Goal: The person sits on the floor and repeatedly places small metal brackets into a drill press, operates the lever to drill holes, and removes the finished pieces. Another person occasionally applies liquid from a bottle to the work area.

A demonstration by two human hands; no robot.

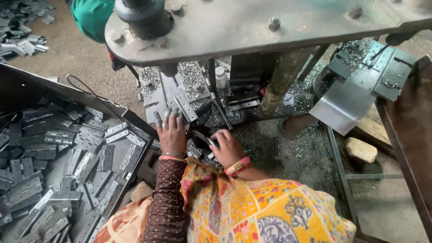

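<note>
While a dark metal tray of grey steel hinges (67,166) fills the lower left of the frame, the left hand (171,132) lies flat, fingers spread, on the press bed (157,96); just right, the right hand (228,147) grips a flat grey hinge plate (203,137)

Dusty workshop floor around me.
Grey concrete floor (81,56) strewn with glittering metal shavings (310,148); a pale stone (361,150) lies near my right.
</note>
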